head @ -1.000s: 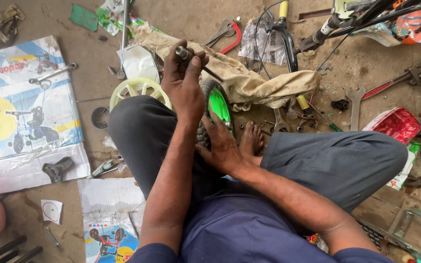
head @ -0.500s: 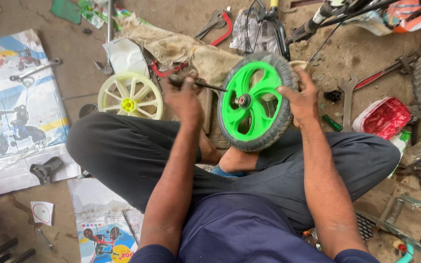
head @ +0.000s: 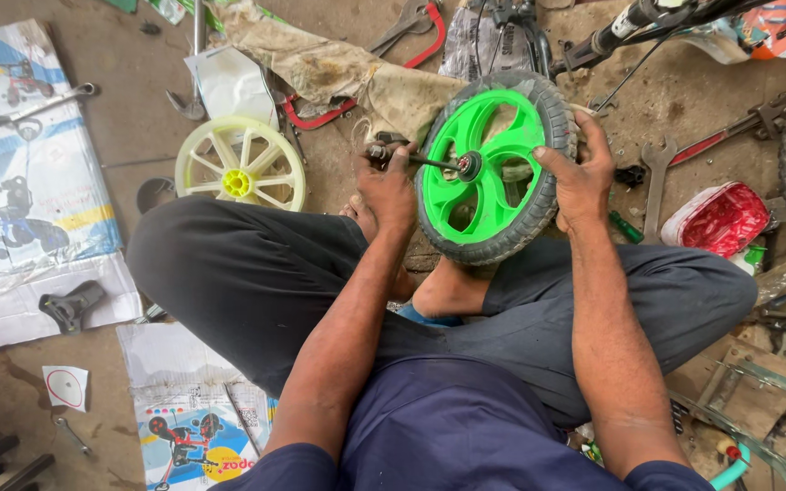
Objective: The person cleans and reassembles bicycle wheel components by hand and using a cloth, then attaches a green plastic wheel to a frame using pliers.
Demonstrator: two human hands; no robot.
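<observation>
The small green plastic wheel with a black rubber tyre [head: 493, 168] stands upright above the person's crossed legs. The right hand [head: 579, 173] is closed over the tyre edge and steadies it. The left hand [head: 388, 186] pinches the thin metal axle rod [head: 416, 159] that sits in the hub. The step in hand seems to be fitting this axle. The next move probably needs a straight, steady push or turn of the rod while the wheel does not move.

bare floor [head: 138, 182] left of yellow wheel [head: 239, 164]; spanners [head: 657, 182] crowd right.
</observation>
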